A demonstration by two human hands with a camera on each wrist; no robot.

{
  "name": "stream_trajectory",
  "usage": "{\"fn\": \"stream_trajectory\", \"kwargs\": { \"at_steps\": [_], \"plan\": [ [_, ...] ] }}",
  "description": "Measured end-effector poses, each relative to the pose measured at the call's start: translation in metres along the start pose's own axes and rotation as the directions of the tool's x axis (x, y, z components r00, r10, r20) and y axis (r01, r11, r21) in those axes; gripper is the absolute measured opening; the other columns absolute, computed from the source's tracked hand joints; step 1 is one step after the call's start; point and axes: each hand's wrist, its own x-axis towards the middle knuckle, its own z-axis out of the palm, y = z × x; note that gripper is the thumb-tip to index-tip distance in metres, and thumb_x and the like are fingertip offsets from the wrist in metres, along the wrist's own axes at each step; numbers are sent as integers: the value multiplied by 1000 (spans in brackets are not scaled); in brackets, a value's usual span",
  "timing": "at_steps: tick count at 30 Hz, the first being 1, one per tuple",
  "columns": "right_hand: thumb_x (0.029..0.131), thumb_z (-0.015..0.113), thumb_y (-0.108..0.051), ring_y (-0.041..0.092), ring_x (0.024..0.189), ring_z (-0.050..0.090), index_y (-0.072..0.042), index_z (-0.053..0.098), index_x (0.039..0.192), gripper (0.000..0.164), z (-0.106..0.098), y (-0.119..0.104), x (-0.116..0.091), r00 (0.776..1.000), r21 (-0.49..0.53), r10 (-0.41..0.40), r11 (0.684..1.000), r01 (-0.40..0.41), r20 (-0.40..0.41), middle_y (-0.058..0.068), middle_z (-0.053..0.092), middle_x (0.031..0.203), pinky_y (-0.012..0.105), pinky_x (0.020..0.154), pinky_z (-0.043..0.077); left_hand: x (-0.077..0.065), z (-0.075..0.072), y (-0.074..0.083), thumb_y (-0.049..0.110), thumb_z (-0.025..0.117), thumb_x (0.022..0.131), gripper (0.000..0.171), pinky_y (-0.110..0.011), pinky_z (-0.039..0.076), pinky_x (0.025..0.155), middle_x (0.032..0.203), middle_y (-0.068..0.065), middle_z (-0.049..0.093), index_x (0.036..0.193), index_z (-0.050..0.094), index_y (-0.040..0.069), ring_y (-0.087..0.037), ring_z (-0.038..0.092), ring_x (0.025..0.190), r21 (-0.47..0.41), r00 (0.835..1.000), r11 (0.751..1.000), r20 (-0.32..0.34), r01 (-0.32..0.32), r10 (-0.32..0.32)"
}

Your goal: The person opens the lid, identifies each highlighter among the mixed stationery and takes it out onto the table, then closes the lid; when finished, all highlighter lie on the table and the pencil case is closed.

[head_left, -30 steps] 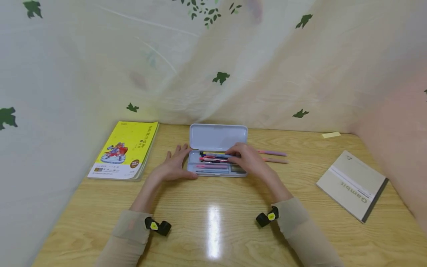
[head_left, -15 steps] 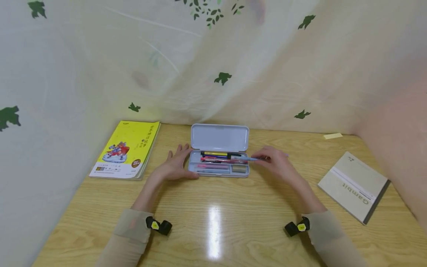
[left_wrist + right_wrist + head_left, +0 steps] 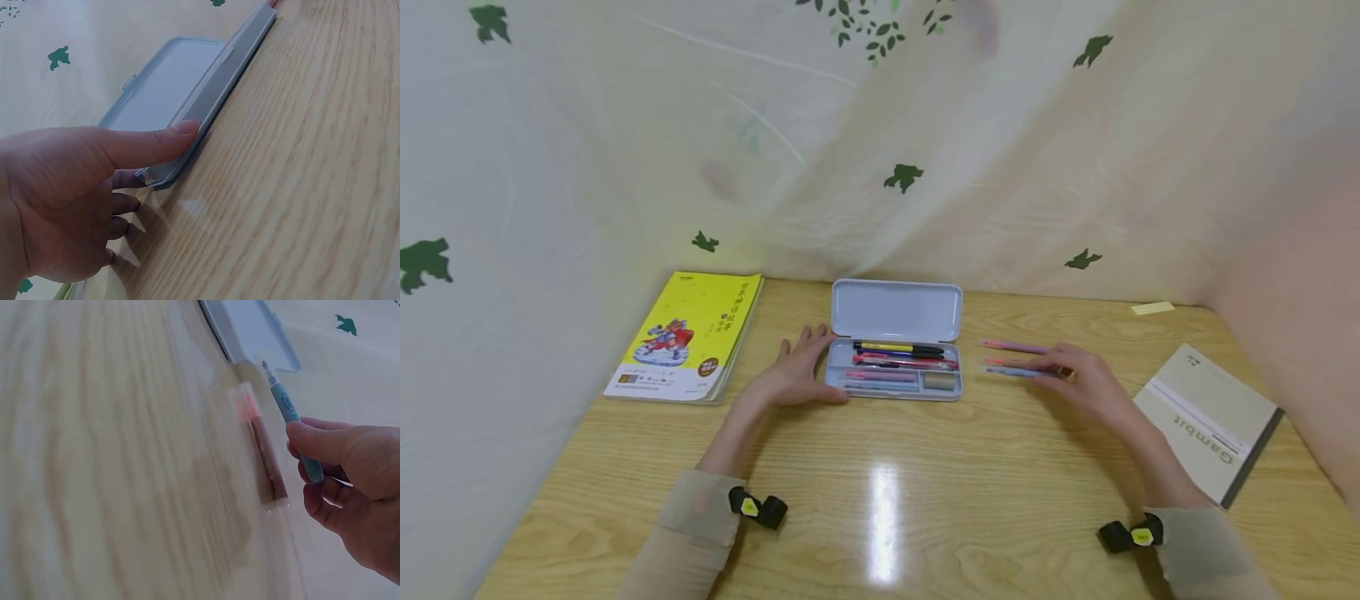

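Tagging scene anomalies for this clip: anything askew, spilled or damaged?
Mildly: the Gambit notebook lies askew on the table, title upside down in the head view, while the open pencil case sits nearly square. No spills or obvious damage visible.

- Head view, right of centre: the right hand [image 3: 1086, 379] conceals the rear ends of the blue pen [image 3: 1018, 372] and the brown pen [image 3: 1013, 363].
- Head view, right: the forearm masks the near left edge of the grey notebook [image 3: 1212, 415].
- Head view, left: fine print on the yellow book [image 3: 688, 329] is too small to read.
- Head view, lower edge: left sleeve [image 3: 688, 533] and right sleeve [image 3: 1206, 554] are cut off.
- Left wrist view, centre: the front wall of the pencil case [image 3: 219, 87] hides its contents.
- Right wrist view, upper edge: the case is cropped.
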Motion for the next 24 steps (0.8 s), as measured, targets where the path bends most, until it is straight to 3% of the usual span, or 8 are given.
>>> {"fn": "stream_trajectory", "kwargs": {
  "at_steps": [14,24],
  "plan": [
    [88,80,-9,3,78,56,-15,81,102,15,-5,2,3,998,-27,36,999,-34,54,-2,72,89,20,69,49,-1,0,2,41,82,85,101,-69,-11,126,173,-25,2,162,26,7,-46,-9,160,2,1000,1000,0,-4,4],
    [86,81,-6,3,78,57,-12,81,99,15,-3,2,4,997,-10,17,1000,-16,77,1,74,92,19,68,50,-1,0,2,41,82,85,101,-68,-11,126,173,-24,2,162,26,7,-46,-8,160,3,1000,1000,-1,-2,2]
  ]
}}
